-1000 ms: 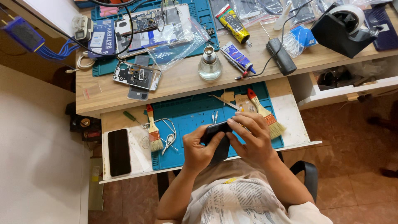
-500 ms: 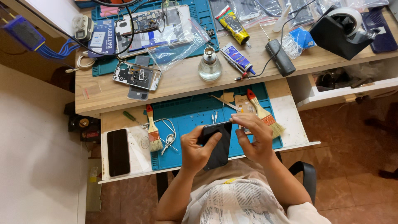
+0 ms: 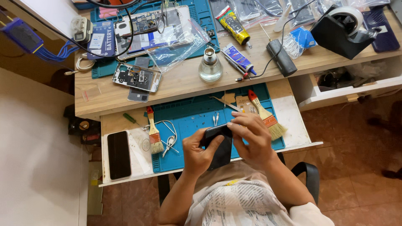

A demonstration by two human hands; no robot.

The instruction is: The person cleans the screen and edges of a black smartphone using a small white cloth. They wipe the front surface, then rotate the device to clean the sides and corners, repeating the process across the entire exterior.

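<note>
Both my hands hold a black phone (image 3: 220,146) above the near edge of the blue work mat (image 3: 188,119). My left hand (image 3: 199,152) grips its left side, thumb across the face. My right hand (image 3: 251,140) covers the right side, fingers curled over the top edge. Part of the phone is hidden under my fingers. A red-handled brush (image 3: 266,117) lies just right of my right hand, and a second brush (image 3: 154,134) lies left of my left hand beside white earphones (image 3: 169,138).
Another black phone (image 3: 119,154) lies at the pull-out shelf's left end, near a green screwdriver (image 3: 132,119). On the desk above stand a glass bottle (image 3: 210,66), an opened phone frame (image 3: 136,77), glue tubes, plastic bags, a black tape dispenser (image 3: 341,31) and an open drawer (image 3: 347,81).
The phone has turned in my hands from lying crosswise to nearly upright. My right hand has shifted up over its top edge. The rest stays put.
</note>
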